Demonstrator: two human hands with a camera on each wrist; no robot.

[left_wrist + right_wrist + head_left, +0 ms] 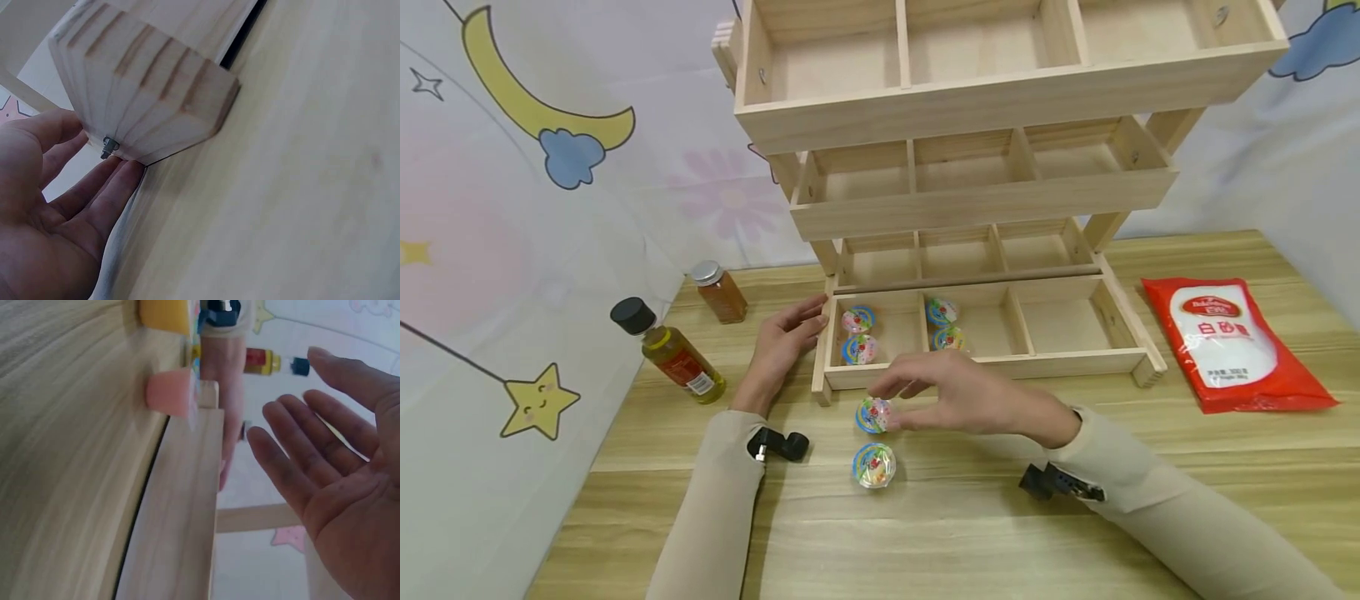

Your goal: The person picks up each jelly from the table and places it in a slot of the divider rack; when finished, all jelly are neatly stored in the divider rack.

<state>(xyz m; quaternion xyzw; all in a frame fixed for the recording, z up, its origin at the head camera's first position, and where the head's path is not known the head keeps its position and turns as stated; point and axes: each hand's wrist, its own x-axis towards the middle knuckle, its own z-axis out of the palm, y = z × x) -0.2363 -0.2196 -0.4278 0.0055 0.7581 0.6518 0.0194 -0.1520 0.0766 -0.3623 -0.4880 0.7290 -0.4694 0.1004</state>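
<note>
Two small jelly cups with printed lids stand on the table before a wooden shelf rack: a pink jelly cup (169, 392) and, nearer the person, a yellow jelly cup (874, 467). Over the pink one hovers the right hand (958, 392), its fingers spread and holding nothing; the right wrist view shows its bare palm. The left hand (782, 346) touches the left side of the rack, its fairly straight fingertips against the wooden end piece (144, 87) by a small bolt. In the lowest tray (992, 368), two cups (859, 350) lie in the left compartment and two (942, 312) in the middle one.
Left of the rack stand an oil bottle (685, 362) with a black cap and a jar (722, 296) with a silvery lid. A red and white sugar bag (1232, 346) lies at the right. Upper trays (1000, 112) overhang the lowest one.
</note>
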